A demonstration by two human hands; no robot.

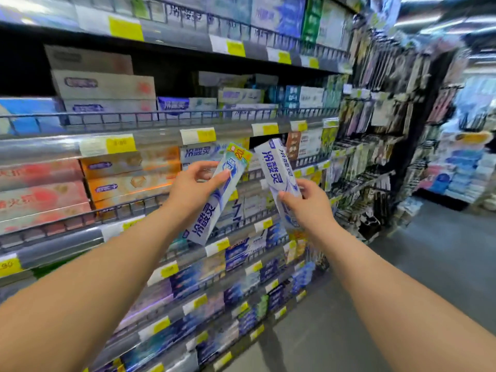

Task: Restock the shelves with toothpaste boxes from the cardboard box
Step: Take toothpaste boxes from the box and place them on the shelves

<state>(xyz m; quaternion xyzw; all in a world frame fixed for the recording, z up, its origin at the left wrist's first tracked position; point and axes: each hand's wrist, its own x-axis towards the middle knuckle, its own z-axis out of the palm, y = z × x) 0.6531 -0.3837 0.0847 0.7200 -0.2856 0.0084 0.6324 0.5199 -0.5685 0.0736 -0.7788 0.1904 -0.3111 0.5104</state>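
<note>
My left hand (pixel 194 187) grips a white and blue toothpaste box (pixel 214 200) with a yellow sticker at its top end, held tilted in front of the middle shelf. My right hand (pixel 308 204) holds a second white and blue toothpaste box (pixel 277 170), tilted the other way, its top end close to a dark gap (pixel 268 142) in the shelf row. The two boxes are apart. The cardboard box is out of view.
Tiered shelves (pixel 161 130) with wire front rails and yellow price tags are packed with toothpaste boxes on the left. A rack of hanging toothbrushes (pixel 375 146) stands to the right. Grey aisle floor (pixel 442 264) lies at the lower right.
</note>
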